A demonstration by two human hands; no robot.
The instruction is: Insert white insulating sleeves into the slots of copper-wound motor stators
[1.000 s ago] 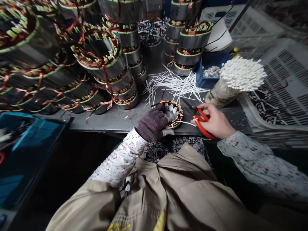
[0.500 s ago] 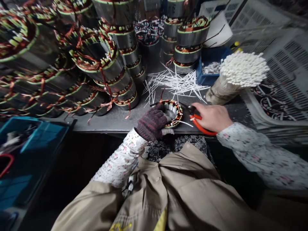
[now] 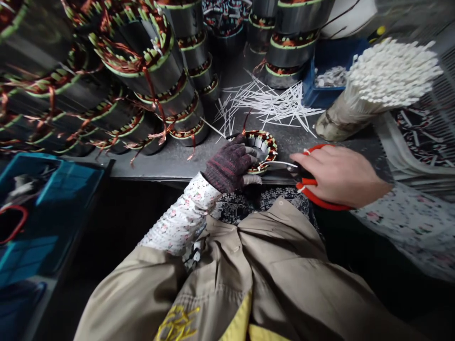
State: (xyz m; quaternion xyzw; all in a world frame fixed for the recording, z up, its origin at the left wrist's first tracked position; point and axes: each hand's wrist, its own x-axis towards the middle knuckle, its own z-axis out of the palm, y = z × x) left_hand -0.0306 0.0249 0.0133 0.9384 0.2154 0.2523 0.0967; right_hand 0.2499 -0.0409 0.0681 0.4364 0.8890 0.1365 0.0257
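While the near part of the scene is filled by a tan coat (image 3: 284, 270) marked with yellow stitching, a teal crate (image 3: 83, 177) with a red loop (image 3: 24, 218) in it is seen at the near left. Beyond the coat, close to the near edge of the bench (image 3: 152, 166), a wound ring (image 3: 273, 150) with copper-coloured windings is held by the gloved left hand (image 3: 229, 163). Its left side is grasped, with the fingers laid over the rim towards the opening. From the near side of the ring, a white strip (image 3: 280, 163) is extended to the right. Red-handled scissors (image 3: 327, 204) are gripped in the bare right hand (image 3: 343, 175), just to the right of the ring. The dark blades are pointed left, near the free end of the strip; whether it is touched by them cannot be told.

Farther back, loose white strips (image 3: 273, 105) are strewn in a crossed heap. To their right, a bundle of white sticks (image 3: 394, 71) is stood tilted, and beside it a white crate (image 3: 386, 128) is placed. Behind the heap, small pale pieces (image 3: 330, 77) are held in a blue bin (image 3: 313, 94). Larger wound cylinders (image 3: 163, 90) are stacked at the left, and more stacked cylinders (image 3: 293, 47) are set at the far middle.
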